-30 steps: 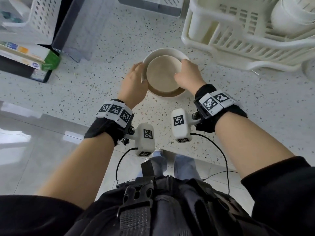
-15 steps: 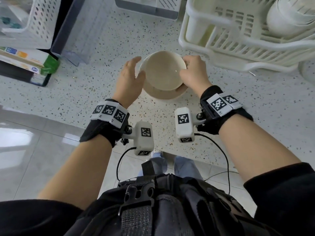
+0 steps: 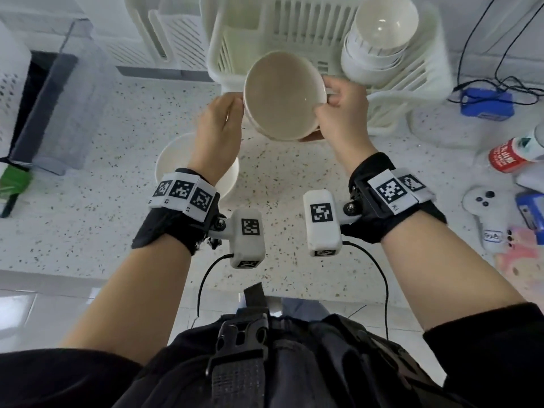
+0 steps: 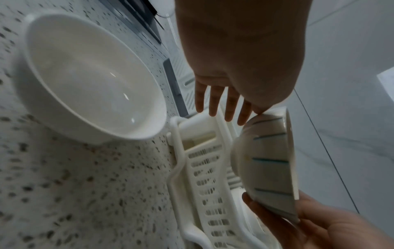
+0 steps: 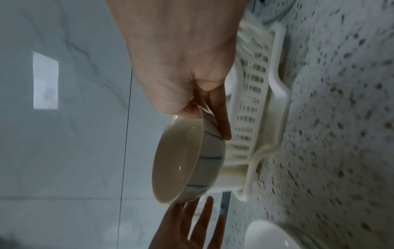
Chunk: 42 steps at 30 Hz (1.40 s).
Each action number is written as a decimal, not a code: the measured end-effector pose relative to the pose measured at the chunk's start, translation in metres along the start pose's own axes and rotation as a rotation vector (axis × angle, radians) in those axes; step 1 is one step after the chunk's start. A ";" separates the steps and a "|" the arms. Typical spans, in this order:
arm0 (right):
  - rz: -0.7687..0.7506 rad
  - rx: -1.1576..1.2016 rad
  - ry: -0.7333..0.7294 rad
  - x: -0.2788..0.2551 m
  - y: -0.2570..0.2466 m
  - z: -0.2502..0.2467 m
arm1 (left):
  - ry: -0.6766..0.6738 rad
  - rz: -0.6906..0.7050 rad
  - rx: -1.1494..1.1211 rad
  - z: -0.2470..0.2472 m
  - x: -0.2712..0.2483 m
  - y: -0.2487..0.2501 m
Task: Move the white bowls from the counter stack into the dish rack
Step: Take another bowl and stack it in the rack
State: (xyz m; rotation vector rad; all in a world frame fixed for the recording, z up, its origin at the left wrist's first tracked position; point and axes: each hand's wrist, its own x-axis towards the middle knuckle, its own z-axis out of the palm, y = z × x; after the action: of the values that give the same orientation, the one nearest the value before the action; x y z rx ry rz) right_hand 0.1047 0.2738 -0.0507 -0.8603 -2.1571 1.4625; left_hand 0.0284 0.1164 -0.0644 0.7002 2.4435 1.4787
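Glossy glazed bowl [image 3: 284, 95] is gleaming; slatted dish rack [image 3: 297, 28] is looking like matt plastic; speckled counter [image 3: 294, 178] is showing smooth.

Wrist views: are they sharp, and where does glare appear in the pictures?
Left wrist view: speckled counter smeared by motion blur, small glints inside the bowl on the counter. Right wrist view: dim, soft and blurred. Head view: a bright highlight in the top racked bowl.

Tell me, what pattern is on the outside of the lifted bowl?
Thin blue stripes on white run down the bowl, clearest in the left wrist view.
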 end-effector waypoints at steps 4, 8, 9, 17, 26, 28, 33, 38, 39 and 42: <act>0.099 0.175 0.055 0.018 0.008 -0.048 | -0.053 0.036 0.026 0.043 0.019 0.025; 0.110 0.245 0.119 0.045 0.016 -0.087 | -0.128 0.074 0.068 0.080 0.039 0.047; 0.116 0.256 0.133 0.053 0.017 -0.095 | -0.140 0.073 0.085 0.088 0.044 0.051; 0.093 0.271 0.263 0.113 0.024 -0.120 | -0.186 0.066 0.231 0.120 0.085 0.066; 0.037 0.105 0.374 0.180 0.043 -0.113 | -0.299 0.061 0.270 0.151 0.134 0.059; -0.003 0.049 0.392 0.191 0.047 -0.111 | -0.313 0.058 0.248 0.158 0.143 0.056; -0.062 -0.056 0.405 0.211 0.058 -0.103 | -0.334 0.100 0.242 0.172 0.162 0.049; -0.103 -0.184 0.428 0.225 0.070 -0.096 | -0.335 0.109 0.170 0.180 0.170 0.041; -0.110 -0.199 0.425 0.226 0.071 -0.096 | -0.330 0.105 0.158 0.181 0.170 0.040; -0.128 -0.242 0.411 0.227 0.073 -0.096 | -0.329 0.100 0.126 0.183 0.170 0.039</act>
State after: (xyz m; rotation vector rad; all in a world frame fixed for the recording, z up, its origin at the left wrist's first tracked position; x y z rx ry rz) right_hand 0.0179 0.5135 -0.0864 -0.9841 -2.0501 0.8810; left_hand -0.0341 0.3581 -0.1054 1.0158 2.2880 1.1393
